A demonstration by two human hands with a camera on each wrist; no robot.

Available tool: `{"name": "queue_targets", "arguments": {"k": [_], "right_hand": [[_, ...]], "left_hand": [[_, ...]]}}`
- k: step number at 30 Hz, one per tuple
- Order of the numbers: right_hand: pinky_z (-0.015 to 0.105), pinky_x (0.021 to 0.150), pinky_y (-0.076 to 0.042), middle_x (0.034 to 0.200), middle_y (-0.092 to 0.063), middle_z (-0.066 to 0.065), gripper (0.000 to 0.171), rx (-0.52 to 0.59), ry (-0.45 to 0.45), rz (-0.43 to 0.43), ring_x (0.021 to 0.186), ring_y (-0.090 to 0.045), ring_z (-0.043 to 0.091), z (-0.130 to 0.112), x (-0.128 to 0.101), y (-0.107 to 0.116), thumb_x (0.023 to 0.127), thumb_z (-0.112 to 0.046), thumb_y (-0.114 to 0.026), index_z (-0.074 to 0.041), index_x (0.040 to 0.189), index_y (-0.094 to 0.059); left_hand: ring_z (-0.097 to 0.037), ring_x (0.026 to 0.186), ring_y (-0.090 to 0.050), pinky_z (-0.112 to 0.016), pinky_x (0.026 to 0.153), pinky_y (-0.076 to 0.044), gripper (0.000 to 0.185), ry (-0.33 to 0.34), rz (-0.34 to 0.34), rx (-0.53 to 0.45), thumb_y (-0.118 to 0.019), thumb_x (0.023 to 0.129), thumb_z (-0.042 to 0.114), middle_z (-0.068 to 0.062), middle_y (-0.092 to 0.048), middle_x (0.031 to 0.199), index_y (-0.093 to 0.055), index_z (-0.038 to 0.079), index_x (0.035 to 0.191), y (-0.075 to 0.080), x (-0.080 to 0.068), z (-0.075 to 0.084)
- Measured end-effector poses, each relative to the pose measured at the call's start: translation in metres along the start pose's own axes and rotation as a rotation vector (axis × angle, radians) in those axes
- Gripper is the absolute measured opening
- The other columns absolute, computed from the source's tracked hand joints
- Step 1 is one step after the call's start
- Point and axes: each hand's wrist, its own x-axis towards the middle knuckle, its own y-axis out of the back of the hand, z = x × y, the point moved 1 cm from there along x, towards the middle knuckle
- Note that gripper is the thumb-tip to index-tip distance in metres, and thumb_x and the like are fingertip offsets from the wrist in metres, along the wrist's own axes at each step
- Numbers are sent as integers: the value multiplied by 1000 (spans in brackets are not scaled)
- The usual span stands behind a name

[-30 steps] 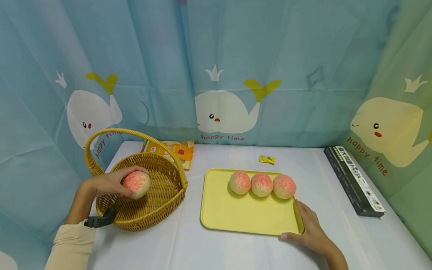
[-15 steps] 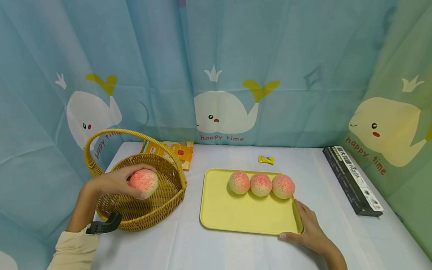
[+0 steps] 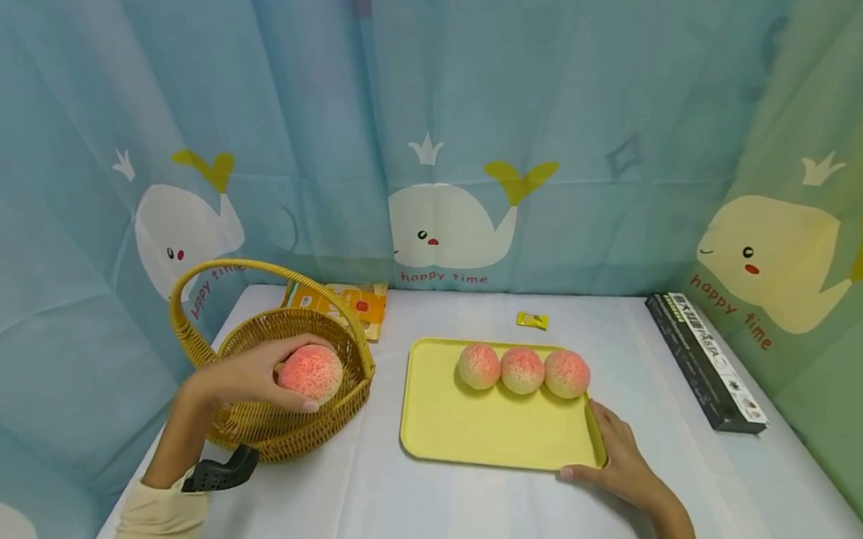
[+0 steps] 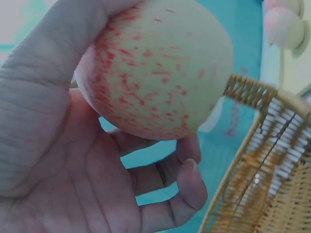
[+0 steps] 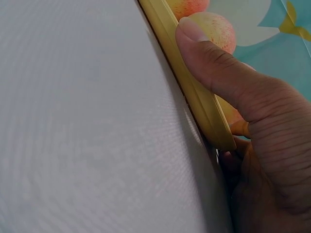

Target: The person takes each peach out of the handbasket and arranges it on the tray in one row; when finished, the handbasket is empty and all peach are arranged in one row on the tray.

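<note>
On white tabletop, my left hand grips a peach above the wicker basket while my right hand clasps the yellow tray's corner.

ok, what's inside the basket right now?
Nothing that shows: the basket has bare wicker where visible. The left hand holds a peach above its near rim, not in it. Hand and peach cover part of the floor, so that patch can't be checked.
</note>
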Motion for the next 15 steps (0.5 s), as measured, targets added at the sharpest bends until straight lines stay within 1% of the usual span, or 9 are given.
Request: {"name": "queue_targets", "arguments": {"k": [3, 8, 11, 15], "right_hand": [[74, 101, -23, 152, -20, 33, 121, 1, -1, 0, 133, -20, 52, 0, 1, 0, 68, -39, -87, 0, 155, -12], [75, 101, -23, 152, -20, 33, 121, 0, -2, -5, 133, -20, 52, 0, 0, 0, 69, -39, -87, 0, 155, -12], [74, 100, -24, 152, -21, 33, 120, 0, 14, 4, 133, -21, 52, -1, -1, 0, 68, -39, -87, -1, 156, -13], [74, 100, -23, 152, -20, 33, 120, -3, 8, 4, 133, -21, 52, -1, 0, 0, 69, -38, -86, -1, 156, -13]], "left_hand": [[-16, 104, -59, -31, 83, -55, 65, -32, -15, 9, -80, 80, 28, -3, -58, 122, -48, 16, 135, -6, 2, 5], [-11, 103, -59, -30, 83, -54, 59, -113, -24, 94, -80, 77, 33, 4, -61, 119, -54, 23, 129, -16, 5, 12], [-9, 102, -59, -29, 84, -54, 59, -132, -21, 122, -81, 76, 36, 7, -62, 117, -55, 25, 127, -22, 7, 19], [-11, 103, -59, -30, 86, -54, 59, -126, -47, 92, -81, 76, 34, 6, -61, 117, -53, 24, 127, -28, 12, 28]]}}
